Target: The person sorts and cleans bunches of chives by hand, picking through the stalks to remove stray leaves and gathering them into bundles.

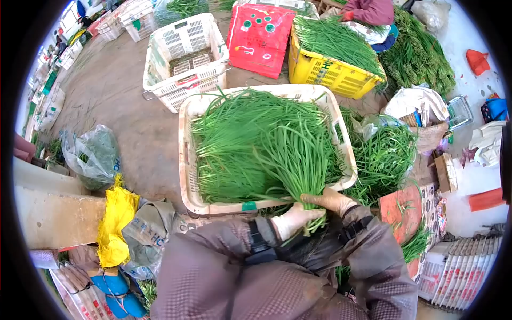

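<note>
My left hand, in a pale glove, is closed round the stem ends of a bunch of garlic chives. From the other side my right hand, gloved too, grips the same bunch just above the left. The bunch's leaves fan away from me over a white plastic crate. Inside that crate lie more garlic chives, their pale ends toward the left wall. The cut ends of the held bunch poke out below my hands.
Behind stand a white crate, a red board and a yellow crate of chives, beside another person's red-gloved hand. Loose greens lie at right. A yellow sack and a clear plastic bag lie left.
</note>
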The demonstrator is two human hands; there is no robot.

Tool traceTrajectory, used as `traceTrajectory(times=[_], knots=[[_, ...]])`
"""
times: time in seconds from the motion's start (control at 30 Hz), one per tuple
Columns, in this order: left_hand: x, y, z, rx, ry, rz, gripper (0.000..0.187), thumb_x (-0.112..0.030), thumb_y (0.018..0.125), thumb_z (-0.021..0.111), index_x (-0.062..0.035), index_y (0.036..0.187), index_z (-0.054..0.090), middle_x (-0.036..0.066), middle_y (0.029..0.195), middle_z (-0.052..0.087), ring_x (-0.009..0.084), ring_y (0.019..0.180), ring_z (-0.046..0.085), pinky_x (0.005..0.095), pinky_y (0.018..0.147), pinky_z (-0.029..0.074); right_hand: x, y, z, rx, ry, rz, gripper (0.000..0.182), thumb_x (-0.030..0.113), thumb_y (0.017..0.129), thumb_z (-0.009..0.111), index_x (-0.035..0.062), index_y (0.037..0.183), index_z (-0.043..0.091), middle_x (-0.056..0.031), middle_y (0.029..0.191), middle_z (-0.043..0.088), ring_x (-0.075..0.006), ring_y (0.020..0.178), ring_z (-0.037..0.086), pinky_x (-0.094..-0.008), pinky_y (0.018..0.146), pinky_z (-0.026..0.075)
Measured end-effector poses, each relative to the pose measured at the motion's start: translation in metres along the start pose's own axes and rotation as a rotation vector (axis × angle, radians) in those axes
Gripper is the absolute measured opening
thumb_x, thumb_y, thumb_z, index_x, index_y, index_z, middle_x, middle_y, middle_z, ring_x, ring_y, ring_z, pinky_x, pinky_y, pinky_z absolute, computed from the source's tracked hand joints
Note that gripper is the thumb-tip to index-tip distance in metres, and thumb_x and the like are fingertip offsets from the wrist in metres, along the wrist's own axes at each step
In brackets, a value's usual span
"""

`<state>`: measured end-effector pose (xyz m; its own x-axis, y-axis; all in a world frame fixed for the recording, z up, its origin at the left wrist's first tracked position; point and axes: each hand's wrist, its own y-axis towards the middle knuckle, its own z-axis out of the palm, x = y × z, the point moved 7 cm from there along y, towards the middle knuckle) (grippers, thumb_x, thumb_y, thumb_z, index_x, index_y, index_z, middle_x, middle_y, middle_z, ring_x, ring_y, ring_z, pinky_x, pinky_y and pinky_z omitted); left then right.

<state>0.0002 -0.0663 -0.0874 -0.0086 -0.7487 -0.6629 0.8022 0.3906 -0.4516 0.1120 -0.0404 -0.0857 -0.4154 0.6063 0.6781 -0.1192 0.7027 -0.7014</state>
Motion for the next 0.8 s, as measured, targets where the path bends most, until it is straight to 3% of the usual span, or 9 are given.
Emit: traceTrajectory(times=[0.2,0.3,0.37,0.43,0.47,0.57,0.63,0.7,0.8], knots=[[0.017,0.049,0.072,0.238,-0.221,0.024,0.023,-0.029,0.094,0.062,-0.0086,0.104,0.061,-0.001,0.085,0.061,0.0087,0.075,0.055,0.0243,0.064,0.046,-0.001,-0.052,-0.046,-0.067,0.326,0.070,0.055,0.015,0.073,0.075,-0.0003,0.122,0.058,-0.0102,0.110,0.066,-0.0202,0.097,0.061,-0.0324,0.088,0.047],[0.021,0.048,0.079,0.318,-0.176,-0.202,0.025,-0.032,0.095,0.061,-0.0092,0.103,0.062,-0.002,0.087,0.061,0.0085,0.072,0.053,0.0234,0.063,0.045,-0.069,-0.051,-0.061,-0.074,0.518,0.145,0.054,0.008,0.071,0.073,0.0007,0.122,0.058,-0.0114,0.112,0.066,-0.0224,0.097,0.062,-0.0354,0.089,0.049],[0.042,0.060,0.058,0.388,0.033,-0.266,0.043,-0.044,0.092,0.062,-0.0082,0.116,0.059,-0.001,0.092,0.064,0.0078,0.073,0.055,0.0208,0.064,0.044,-0.097,-0.047,-0.062,-0.096,0.574,0.085,0.050,0.011,0.071,0.074,0.0015,0.118,0.062,-0.0107,0.110,0.068,-0.0228,0.094,0.064,-0.0357,0.088,0.049],[0.049,0.066,0.027,0.416,0.381,-0.341,0.059,-0.048,0.092,0.060,-0.0047,0.131,0.050,0.007,0.108,0.064,0.0137,0.088,0.061,0.0259,0.073,0.049,-0.102,-0.050,-0.065,-0.144,0.393,0.122,0.049,0.014,0.069,0.075,0.0026,0.115,0.064,-0.0111,0.107,0.069,-0.0226,0.092,0.065,-0.0349,0.085,0.049],[0.061,0.069,0.011,0.354,0.332,-0.364,0.066,-0.050,0.092,0.060,-0.0026,0.135,0.044,0.013,0.120,0.059,0.0196,0.101,0.059,0.0314,0.083,0.049,-0.098,-0.051,-0.066,-0.152,0.193,0.149,0.048,0.017,0.067,0.076,0.0033,0.112,0.066,-0.0117,0.104,0.070,-0.0221,0.090,0.065,-0.0337,0.084,0.049],[0.073,0.074,-0.023,0.248,0.042,-0.466,0.083,-0.054,0.091,0.058,0.0009,0.145,0.029,0.021,0.145,0.040,0.0334,0.133,0.041,0.0467,0.107,0.037,-0.094,-0.048,-0.055,-0.099,0.333,0.109,0.048,0.016,0.067,0.079,0.0020,0.111,0.066,-0.0095,0.102,0.070,-0.0202,0.088,0.064,-0.0334,0.084,0.049],[0.056,0.084,-0.021,0.105,-0.263,-0.166,0.081,-0.047,0.086,0.067,-0.0005,0.143,0.034,0.017,0.142,0.045,0.0311,0.131,0.044,0.0493,0.108,0.036,-0.086,-0.051,-0.045,-0.099,0.385,0.076,0.048,0.015,0.068,0.079,0.0006,0.112,0.066,-0.0096,0.104,0.069,-0.0194,0.092,0.063,-0.0317,0.086,0.048],[0.061,0.080,-0.012,0.143,-0.463,-0.231,0.076,-0.044,0.085,0.070,-0.0029,0.140,0.040,0.015,0.139,0.049,0.0300,0.128,0.047,0.0496,0.107,0.038,-0.082,-0.053,-0.024,-0.060,0.474,0.071,0.051,0.015,0.068,0.079,-0.0011,0.114,0.064,-0.0109,0.106,0.068,-0.0206,0.097,0.062,-0.0312,0.088,0.048],[0.045,0.077,0.002,0.229,-0.510,0.028,0.068,-0.036,0.086,0.071,-0.0038,0.139,0.043,0.013,0.134,0.054,0.0281,0.122,0.053,0.0460,0.105,0.042,-0.063,-0.069,-0.018,-0.224,0.252,-0.107,0.066,0.026,0.062,0.083,-0.0046,0.116,0.059,-0.0192,0.107,0.067,-0.0291,0.100,0.063,-0.0339,0.091,0.047]])
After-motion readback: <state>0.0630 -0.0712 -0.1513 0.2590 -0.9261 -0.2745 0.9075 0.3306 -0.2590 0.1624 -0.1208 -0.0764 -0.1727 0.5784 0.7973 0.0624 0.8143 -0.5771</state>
